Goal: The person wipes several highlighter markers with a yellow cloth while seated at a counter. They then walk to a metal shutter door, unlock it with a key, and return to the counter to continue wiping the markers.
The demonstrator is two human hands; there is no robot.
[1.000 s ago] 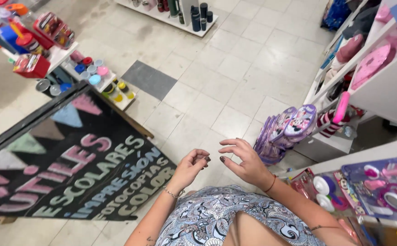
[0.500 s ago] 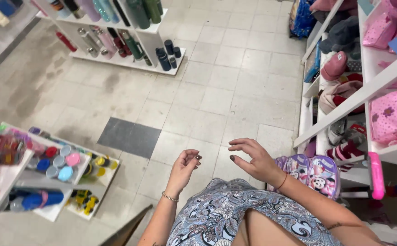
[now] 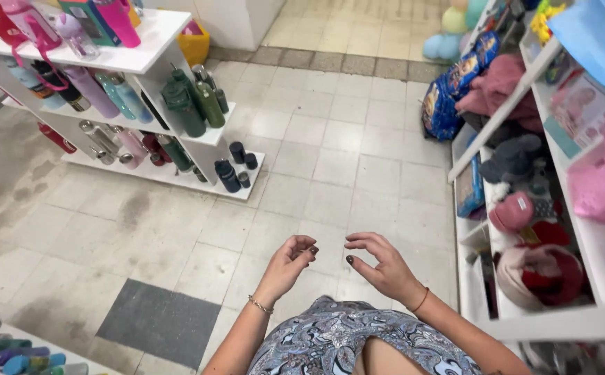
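- A blue and grey patterned garment (image 3: 358,344) fills the bottom edge of the view, directly under the camera.
- The left hand (image 3: 287,267) is raised in front of the body, fingers curled loosely inward and apart from the thumb, clamped on nothing. A thin bracelet (image 3: 261,305) sits on its wrist.
- The right hand (image 3: 384,267) hangs just beside it, palm turned left, fingers spread and slightly bent, thumb near the forefinger but not closed on any object. A slim red band (image 3: 421,300) circles its wrist.
- The 2 hands are near each other but do not touch; nothing lies between them except the pale tiled floor (image 3: 358,153) below.
- At the bottom left, a dark grey floor panel (image 3: 158,321) lies among the tiles, and a white tray corner with small coloured tubes (image 3: 11,351) shows at the frame edge.
- To the right, a white shelving unit (image 3: 559,323) holds soft toys: a red and cream plush (image 3: 542,274), a pink one (image 3: 512,212) and a dark grey one (image 3: 514,158).
- Farther off on the left, a tiered white display shelf (image 3: 143,59) carries drinking bottles, among them 2 dark green flasks (image 3: 193,104) and small black cups (image 3: 236,167) on the lowest step.
- Beyond, a blue printed bag (image 3: 448,94) leans against the right shelves, and pastel balloons (image 3: 445,31) sit near the far doorway.
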